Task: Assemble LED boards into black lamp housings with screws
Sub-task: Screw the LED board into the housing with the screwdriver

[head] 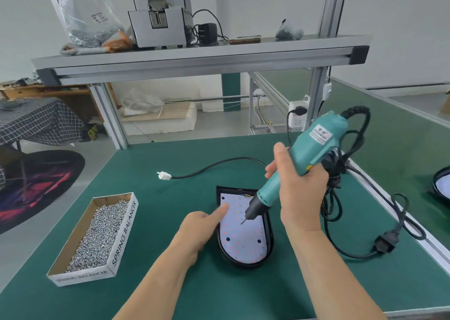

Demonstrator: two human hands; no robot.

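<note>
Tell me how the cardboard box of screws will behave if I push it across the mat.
The cardboard box is filled with loose metal screws, so it is probably heavy for its size and should slide rather than tip. Its walls look thin and it has no lid, so a hard shove may flex them and spill screws.

The single wide-angle view sits on the person's head and faces forward and down across the bench, near enough that the left hand, the right hand with its screwdriver and the housing fill the centre, the shelf high above.
</note>
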